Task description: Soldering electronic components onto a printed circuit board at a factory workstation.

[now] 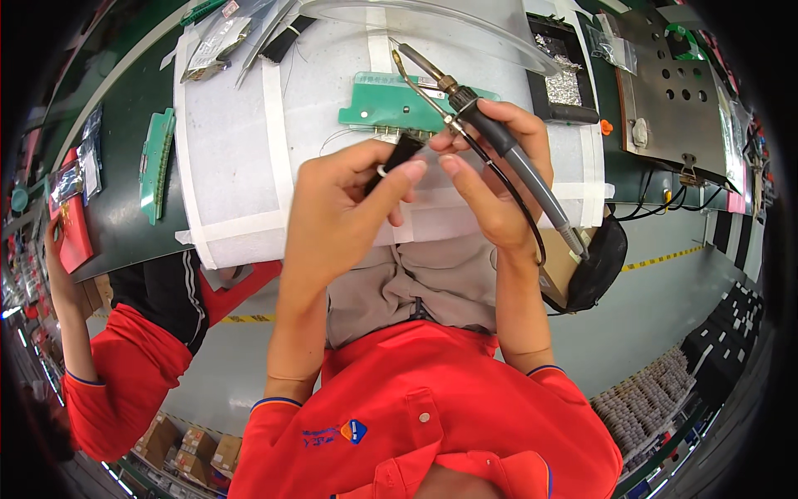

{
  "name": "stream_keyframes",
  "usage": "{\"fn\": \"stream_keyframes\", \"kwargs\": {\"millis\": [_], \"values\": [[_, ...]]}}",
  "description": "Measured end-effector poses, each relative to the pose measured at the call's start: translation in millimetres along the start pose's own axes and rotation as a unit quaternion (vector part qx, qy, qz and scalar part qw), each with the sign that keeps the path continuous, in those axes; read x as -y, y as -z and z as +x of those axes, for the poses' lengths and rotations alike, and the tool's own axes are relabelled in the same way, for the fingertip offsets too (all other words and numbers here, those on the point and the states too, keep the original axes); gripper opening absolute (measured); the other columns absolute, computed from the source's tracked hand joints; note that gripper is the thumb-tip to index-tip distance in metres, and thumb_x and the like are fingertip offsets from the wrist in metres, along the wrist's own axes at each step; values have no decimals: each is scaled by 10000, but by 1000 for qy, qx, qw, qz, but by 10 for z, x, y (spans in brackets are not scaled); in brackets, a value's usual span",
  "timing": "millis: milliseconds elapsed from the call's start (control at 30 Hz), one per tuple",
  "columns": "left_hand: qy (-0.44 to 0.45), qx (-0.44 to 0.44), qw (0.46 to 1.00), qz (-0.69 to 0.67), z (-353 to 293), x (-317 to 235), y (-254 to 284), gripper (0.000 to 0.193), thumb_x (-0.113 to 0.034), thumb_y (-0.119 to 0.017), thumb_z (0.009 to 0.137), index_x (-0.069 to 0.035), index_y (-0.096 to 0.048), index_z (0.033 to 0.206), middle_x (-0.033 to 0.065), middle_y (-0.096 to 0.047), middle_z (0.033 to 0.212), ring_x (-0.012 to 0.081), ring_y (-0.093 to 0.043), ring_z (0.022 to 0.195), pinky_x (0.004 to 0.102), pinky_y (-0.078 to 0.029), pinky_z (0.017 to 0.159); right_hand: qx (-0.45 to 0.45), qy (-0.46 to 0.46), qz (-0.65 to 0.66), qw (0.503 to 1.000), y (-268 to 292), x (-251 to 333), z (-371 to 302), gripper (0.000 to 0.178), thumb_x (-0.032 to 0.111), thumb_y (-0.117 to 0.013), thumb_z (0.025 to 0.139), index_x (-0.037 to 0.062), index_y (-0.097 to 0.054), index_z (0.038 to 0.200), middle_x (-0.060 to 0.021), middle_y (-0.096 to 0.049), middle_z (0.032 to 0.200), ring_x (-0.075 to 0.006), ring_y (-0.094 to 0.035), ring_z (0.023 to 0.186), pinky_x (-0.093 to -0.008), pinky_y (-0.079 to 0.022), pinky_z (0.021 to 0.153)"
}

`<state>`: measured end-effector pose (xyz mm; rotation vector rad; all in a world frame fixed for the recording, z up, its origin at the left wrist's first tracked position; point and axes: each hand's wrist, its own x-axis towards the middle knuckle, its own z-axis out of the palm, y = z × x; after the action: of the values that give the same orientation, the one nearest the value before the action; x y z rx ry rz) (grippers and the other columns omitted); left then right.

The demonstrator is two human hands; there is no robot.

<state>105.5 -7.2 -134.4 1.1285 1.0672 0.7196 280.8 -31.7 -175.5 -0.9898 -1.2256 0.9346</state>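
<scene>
Near the middle of the work mat, my left hand is closed around a small black bundle with a white band; it looks like short wires tied together. My right hand grips a soldering iron with a thin feed tube alongside, its tip pointing up and away to the left. My right thumb and fingertips come close to the bundle's end; whether they touch it I cannot tell. Just beyond both hands lies a green board fixture, with thin wires at its near edge.
A black tray of silvery bits stands at the right, beside a metal plate with holes. A clear tube curves across the back. Another green board lies left, near a co-worker's hand at a red box.
</scene>
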Motion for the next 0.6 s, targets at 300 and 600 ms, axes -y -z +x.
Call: {"fn": "stream_keyframes", "kwargs": {"millis": [300,600], "values": [[-9,11,1000,0,58,152,-136,165,-115,-657,891,39,-645,946,40,-654,715,63,-577,588,205,-425,477,-9,-15,22,1000,12,-17,0,562,-157,-645,758,-25,-408,1250,-139,-540,1066,-172,-578,932,-325,-488,868],[-25,-23,998,-44,60,166,-111,133,-88,-597,927,29,-575,986,72,-677,814,91,-632,650,200,-446,497,-27,5,19,999,-4,-32,14,568,-184,-635,756,-20,-406,1250,-111,-529,1036,-163,-576,899,-325,-498,828]]}}
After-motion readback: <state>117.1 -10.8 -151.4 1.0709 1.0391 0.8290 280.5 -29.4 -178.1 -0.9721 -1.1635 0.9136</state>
